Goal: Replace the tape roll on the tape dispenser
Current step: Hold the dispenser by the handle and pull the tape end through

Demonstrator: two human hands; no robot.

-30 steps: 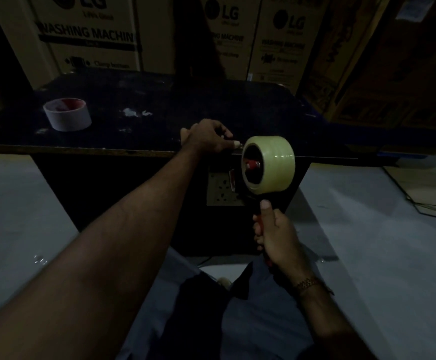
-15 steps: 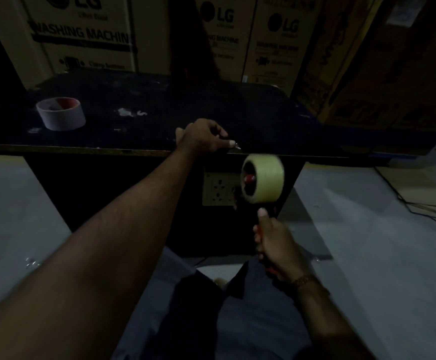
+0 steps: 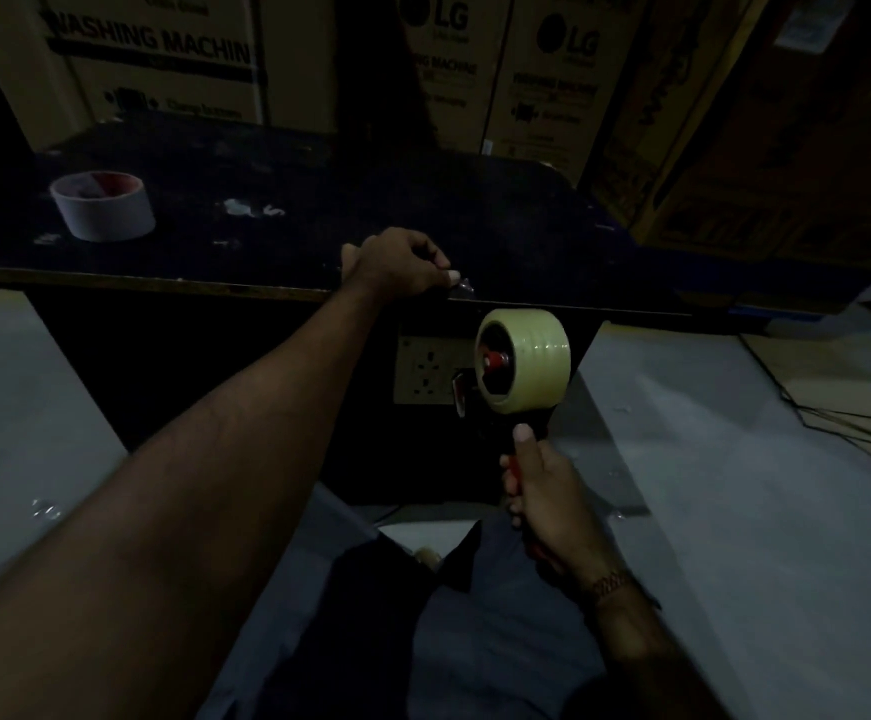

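Note:
A full roll of clear tape (image 3: 537,363) sits on the red hub of a tape dispenser (image 3: 496,402), held below the dark table's front edge (image 3: 215,283). My right hand (image 3: 542,491) grips the dispenser's red handle, thumb up against its neck. My left hand (image 3: 397,270) rests on the table edge with fingers closed, pinching a small crumpled piece of clear tape (image 3: 462,287). An almost spent tape roll (image 3: 103,205), a white core with red inside, stands on the table at the far left.
Small tape scraps (image 3: 251,210) lie on the tabletop. A wall socket plate (image 3: 425,371) is fixed to the table's front panel behind the dispenser. Large cardboard washing-machine boxes (image 3: 153,59) stand behind the table. Flat cardboard and cables (image 3: 838,402) lie on the floor at right.
My right hand has lowered the dispenser from table-edge height to below it. My left hand has stayed at the table edge, still pinching the tape piece.

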